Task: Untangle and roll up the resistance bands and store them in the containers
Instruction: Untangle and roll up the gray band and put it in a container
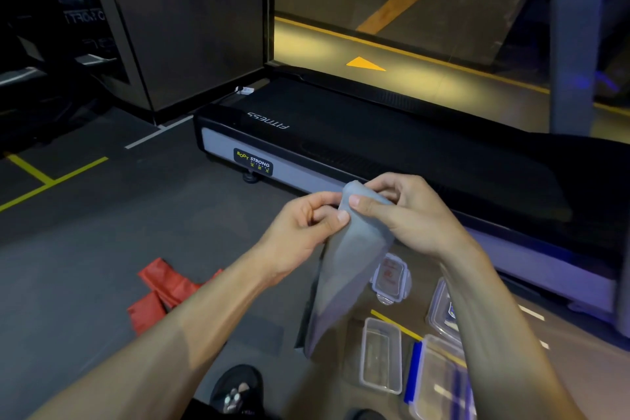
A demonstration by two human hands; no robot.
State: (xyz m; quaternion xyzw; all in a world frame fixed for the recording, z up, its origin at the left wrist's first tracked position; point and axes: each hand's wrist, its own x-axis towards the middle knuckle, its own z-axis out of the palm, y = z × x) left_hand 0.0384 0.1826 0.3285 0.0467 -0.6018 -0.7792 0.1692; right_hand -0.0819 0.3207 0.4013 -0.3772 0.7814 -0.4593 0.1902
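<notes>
Held up in front of the black treadmill base (392, 133) with its grey side panel: a wide, flat, translucent grey rubber resistance band (344, 269); top end pinched from both sides, rest hanging down toward the floor in a loose fold, lower end near the containers; left hand (306, 225) curled, thumb and forefinger pinching the band's top edge; right hand (405, 211) curled over the same top edge from the side nearer the treadmill, thumb pressed on the band's face, fingers wrapped behind it; both hands touching the band and nearly touching each other.

On the dark floor, on the side of the band away from the treadmill: a red flat resistance band (160, 290), crumpled and folded over itself, partly hidden by the left forearm.

Between the hanging band and the treadmill's side panel: a small clear plastic container with a clip lid (392, 278); nearer the viewer than that, an open clear rectangular plastic container (380, 355), upright; just beside it, a clear container with a blue-edged lid (433, 382), partly hidden by the right forearm; another clear lidded container (441, 314) closer to the treadmill, also partly hidden.

At the bottom edge, well apart from the treadmill: a black shoe (238, 389).
</notes>
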